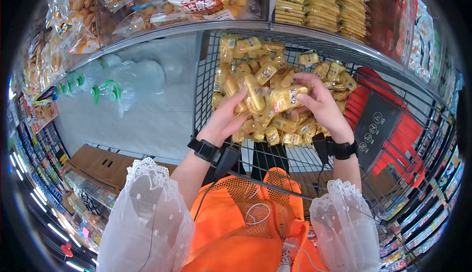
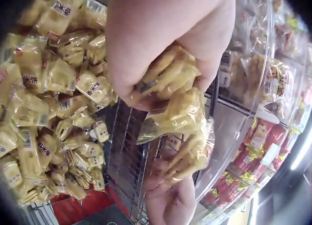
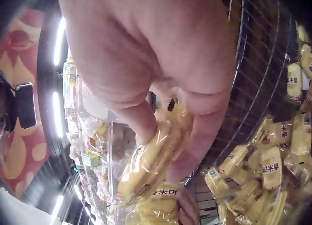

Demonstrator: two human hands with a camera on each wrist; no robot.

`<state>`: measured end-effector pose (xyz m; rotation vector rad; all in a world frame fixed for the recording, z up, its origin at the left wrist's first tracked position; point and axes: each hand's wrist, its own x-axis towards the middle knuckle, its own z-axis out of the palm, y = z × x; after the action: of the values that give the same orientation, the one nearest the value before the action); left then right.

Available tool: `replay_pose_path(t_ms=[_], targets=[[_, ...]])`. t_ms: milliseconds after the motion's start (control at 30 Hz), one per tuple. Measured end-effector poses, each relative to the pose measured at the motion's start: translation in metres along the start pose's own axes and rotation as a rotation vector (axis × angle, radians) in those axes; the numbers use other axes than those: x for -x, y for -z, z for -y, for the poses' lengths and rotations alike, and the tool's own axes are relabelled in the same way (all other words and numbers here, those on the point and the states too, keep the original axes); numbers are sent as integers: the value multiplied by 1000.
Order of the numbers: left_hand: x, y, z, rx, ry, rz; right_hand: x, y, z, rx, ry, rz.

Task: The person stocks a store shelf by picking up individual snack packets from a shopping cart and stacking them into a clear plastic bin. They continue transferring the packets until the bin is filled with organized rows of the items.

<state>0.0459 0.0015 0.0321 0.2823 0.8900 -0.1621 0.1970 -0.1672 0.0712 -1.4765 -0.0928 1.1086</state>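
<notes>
My left hand [image 1: 227, 115] grips yellow-wrapped rice cracker packets [image 1: 254, 95] over the cart, fingers curled round them in the left wrist view. Opposite it, my right hand [image 1: 324, 105] pinches another rice cracker packet [image 1: 288, 99] between thumb and fingers, its label facing up. The held packets are close together, and in the left wrist view the clear wrapping of the two handfuls overlaps. Beneath both hands lies a heap of similar packets [image 1: 282, 124] in the wire shopping cart [image 1: 200, 92].
Ahead, a clear-fronted shelf [image 1: 179, 30] holds bagged snacks and stacked yellow packets [image 1: 322, 4]. The cart's red child seat [image 1: 405, 136] with a dark panel [image 1: 372, 122] is at the right. Large plastic bottles [image 1: 140, 77] with green handles lie on the floor at left.
</notes>
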Motion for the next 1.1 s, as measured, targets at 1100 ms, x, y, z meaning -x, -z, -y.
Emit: replay_pose_path(t_ms=[1100], targets=[[16,0,11,-77,-313,-96,-159,-62,-120,1184,524,-416]])
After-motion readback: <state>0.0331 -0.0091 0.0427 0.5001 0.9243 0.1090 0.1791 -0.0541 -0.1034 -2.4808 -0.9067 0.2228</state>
